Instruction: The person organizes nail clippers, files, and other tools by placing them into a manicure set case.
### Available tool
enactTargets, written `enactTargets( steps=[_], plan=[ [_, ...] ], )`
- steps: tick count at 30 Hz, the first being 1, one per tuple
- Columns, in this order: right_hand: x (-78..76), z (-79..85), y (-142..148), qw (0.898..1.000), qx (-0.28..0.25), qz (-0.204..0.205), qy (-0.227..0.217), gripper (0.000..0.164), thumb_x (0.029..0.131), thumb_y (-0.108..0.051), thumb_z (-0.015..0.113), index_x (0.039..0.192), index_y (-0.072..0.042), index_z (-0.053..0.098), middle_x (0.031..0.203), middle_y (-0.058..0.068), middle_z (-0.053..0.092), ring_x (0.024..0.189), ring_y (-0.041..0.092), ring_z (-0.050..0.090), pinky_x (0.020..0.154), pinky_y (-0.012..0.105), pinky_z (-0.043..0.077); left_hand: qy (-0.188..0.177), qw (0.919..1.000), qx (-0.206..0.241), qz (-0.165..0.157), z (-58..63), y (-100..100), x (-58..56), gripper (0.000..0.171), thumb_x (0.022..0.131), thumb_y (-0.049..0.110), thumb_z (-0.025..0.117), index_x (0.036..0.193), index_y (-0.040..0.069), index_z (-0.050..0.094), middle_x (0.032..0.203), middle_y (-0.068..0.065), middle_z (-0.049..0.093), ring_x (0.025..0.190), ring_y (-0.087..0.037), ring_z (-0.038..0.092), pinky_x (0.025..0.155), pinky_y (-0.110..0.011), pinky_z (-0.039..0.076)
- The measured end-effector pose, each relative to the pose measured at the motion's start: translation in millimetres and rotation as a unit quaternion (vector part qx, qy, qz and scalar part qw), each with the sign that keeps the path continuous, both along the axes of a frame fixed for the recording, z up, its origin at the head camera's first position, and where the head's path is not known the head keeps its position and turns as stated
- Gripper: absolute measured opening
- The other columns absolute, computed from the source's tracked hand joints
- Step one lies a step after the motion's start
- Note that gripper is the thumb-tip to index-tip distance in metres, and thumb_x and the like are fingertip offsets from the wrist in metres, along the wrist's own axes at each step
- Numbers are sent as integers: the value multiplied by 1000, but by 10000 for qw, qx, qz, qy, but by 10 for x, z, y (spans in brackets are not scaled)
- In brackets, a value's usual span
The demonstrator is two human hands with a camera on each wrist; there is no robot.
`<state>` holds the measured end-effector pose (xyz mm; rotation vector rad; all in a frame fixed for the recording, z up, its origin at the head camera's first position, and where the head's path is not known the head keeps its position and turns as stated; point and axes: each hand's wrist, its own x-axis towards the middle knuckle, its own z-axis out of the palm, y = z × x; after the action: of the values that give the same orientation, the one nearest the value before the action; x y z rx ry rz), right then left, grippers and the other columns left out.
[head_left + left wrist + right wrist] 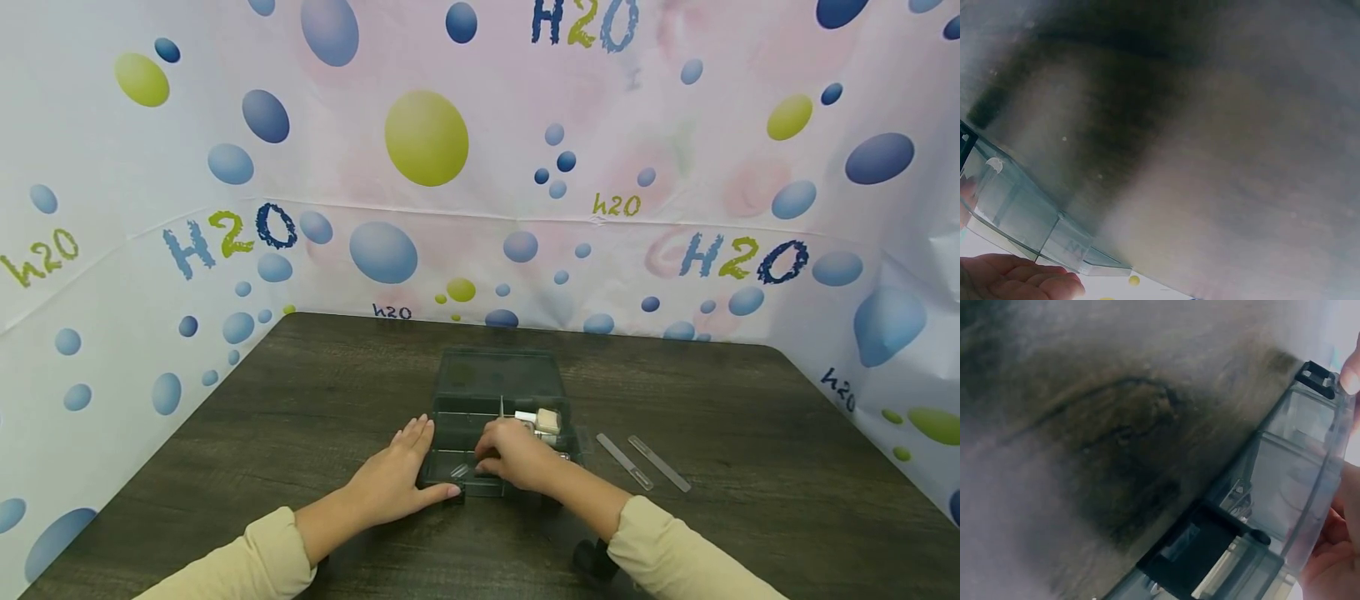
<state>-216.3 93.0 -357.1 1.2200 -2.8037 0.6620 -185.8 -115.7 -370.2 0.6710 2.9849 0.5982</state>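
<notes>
black latch on clear box, sharpest in right wrist view, left hand straight-fingered along box side, right hand curled inside, can't tell if holding, two flat strips on counter, head view only, open lid behind

Right hand reaches inside an open box beside 2 strips.
</notes>
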Motion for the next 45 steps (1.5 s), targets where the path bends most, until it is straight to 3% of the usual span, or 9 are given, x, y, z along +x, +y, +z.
enactTargets(
  steps=[8, 13, 23, 36, 45],
  plan=[
    [61, 65, 103, 9947, -922, -175, 419, 8, 84, -8, 67, 86, -3, 73, 84, 3, 68, 80, 15, 60, 75, 24, 53, 5, 10000, -19, 6, 3, 10, 9, 94, 80, 57, 63, 141, -7, 32, 148, -26, 28, 137, -38, 29, 106, -51, 35],
    [100, 97, 201, 9859, -1439, -408, 750, 8, 83, -8, 67, 87, -3, 72, 85, 2, 66, 76, 13, 60, 66, 20, 50, 22, 10000, -30, 49, 5, 16, 6, 94, 80, 57, 63, 141, -7, 32, 148, -26, 28, 137, -38, 29, 106, -51, 35],
    [230, 53, 475, 9621, -1995, -1511, 1086, 14, 78, -4, 71, 92, -2, 71, 93, 5, 67, 81, 18, 62, 69, 30, 55, -18, 10000, -24, 92, 10, 19, 11, 93, 80, 56, 64, 142, -6, 31, 148, -26, 27, 138, -38, 28, 107, -51, 34],
    [342, -61, 950, 9325, -2054, -2385, 1770, 22, 76, 0, 72, 98, 3, 69, 94, 9, 66, 76, 20, 57, 65, 31, 53, -11, 9999, -60, 111, 8, 16, 15, 94, 79, 57, 63, 141, -6, 32, 148, -25, 27, 138, -38, 28, 106, -51, 35],
    [414, -224, 1283, 9309, -1740, -2822, 1536, 25, 74, 2, 73, 99, 5, 67, 92, 12, 65, 76, 22, 58, 63, 29, 53, -20, 9999, -68, 112, 8, 15, 8, 95, 79, 58, 63, 142, -6, 32, 149, -24, 28, 138, -38, 28, 105, -52, 36]
  ],
)
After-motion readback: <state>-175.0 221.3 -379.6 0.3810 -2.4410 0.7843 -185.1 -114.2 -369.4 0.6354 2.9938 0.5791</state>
